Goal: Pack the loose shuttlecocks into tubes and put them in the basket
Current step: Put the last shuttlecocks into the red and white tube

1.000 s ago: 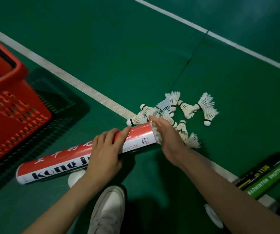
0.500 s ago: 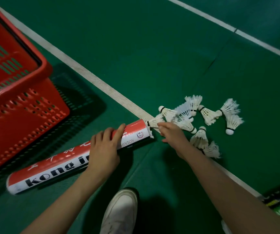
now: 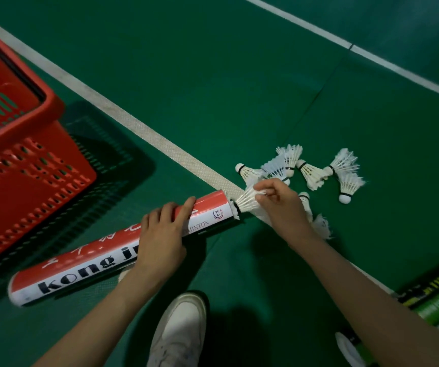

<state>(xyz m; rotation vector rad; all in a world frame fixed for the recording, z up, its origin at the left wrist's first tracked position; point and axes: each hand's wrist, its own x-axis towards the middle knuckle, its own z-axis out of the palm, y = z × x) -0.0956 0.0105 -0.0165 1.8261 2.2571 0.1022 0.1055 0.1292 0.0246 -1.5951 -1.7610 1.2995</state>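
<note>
Head view looked down on a green court floor (image 3: 239, 75) crossed by a white line (image 3: 147, 133) that ran under the spot where the two hands worked. Far to the left of the grip stood a red basket (image 3: 28, 181) with slotted walls, well apart from both hands.

A long red-and-white tube (image 3: 81, 268) lay at a slant on the floor. Its white band carried bold black letters reading "kong j", the rest covered by the left hand (image 3: 160, 234). Smaller grey print beside that hand read "MINTON", next to a small round logo, and the red script on the upper band could not be read. The left hand lay across the middle of the tube, fingers curled over it and gripping it.

Well to the right of the grip, at the frame edge, lay a green tube (image 3: 438, 300) with yellow lettering too blurred to read. Below the hands sat a white shoe (image 3: 178, 329).

The right hand (image 3: 279, 207) pinched the feather skirt of a shuttlecock (image 3: 247, 200) between thumb and fingertips, its cork end at the tube's open mouth. Just beyond that hand lay the loose shuttlecocks (image 3: 311, 173) in a small cluster on the floor, some touching one another.
</note>
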